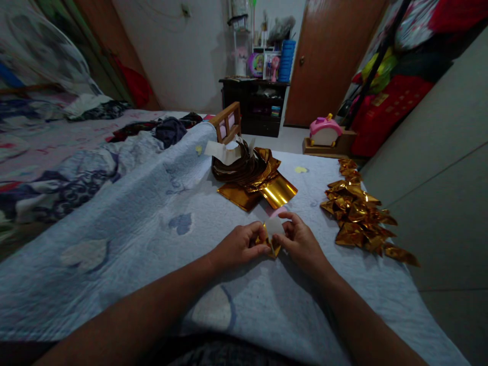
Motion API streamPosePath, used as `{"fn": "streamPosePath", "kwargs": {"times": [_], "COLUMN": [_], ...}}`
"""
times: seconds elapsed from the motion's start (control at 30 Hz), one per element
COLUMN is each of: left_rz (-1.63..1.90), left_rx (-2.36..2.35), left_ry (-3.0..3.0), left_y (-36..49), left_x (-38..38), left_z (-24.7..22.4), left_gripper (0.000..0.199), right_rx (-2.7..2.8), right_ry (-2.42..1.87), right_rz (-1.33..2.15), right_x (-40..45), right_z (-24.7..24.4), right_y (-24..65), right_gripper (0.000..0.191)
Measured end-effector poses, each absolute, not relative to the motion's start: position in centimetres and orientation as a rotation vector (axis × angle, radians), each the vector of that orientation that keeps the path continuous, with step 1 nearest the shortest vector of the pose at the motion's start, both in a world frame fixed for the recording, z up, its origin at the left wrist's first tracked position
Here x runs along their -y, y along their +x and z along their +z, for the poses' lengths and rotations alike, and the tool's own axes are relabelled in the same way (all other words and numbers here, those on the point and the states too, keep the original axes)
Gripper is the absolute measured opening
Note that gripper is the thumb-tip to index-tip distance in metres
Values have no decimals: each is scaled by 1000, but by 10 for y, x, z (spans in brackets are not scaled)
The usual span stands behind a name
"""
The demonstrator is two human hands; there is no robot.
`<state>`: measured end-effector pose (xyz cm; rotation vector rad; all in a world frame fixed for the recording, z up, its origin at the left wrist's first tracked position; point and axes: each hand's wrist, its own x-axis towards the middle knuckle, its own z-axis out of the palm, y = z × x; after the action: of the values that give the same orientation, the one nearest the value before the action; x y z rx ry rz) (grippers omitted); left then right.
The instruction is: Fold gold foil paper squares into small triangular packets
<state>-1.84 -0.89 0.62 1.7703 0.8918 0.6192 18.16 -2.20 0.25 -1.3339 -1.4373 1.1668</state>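
- Fan [46,48]: cut off by the left edge, its face blurred.
- Golden foil piece [273,246]: partly covered by fingers [261,249]; its folds too small to tell.
- Bed [148,264]: near edge cut off below.
- Forearms [145,305]: both cut off at the bottom.
- Black cabinet [253,104]: shelf contents too dim to identify.

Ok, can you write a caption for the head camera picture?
Two hands fold gold foil paper on a heart-patterned quilt.
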Motion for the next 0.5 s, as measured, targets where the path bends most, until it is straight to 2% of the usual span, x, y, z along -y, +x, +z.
{"fn": "streamPosePath", "kwargs": {"times": [0.13, 0.33, 0.5], "left_rz": [541, 415, 447], "left_rx": [-971, -1152, -1155], "left_ry": [1962, 2286, 2445], "left_y": [-15, -15, -16], "left_x": [15, 19, 15], "left_z": [9, 8, 6], "left_gripper": [17, 10, 14], "right_rx": [1650, 1807, 1922], "right_ry": [-1450, -1507, -1516], "right_rz": [920, 762, 635], "right_x": [23, 22, 20], "right_z": [-2, -5, -7], "right_y": [181, 182, 183], "right_gripper": [37, 38, 40]}}
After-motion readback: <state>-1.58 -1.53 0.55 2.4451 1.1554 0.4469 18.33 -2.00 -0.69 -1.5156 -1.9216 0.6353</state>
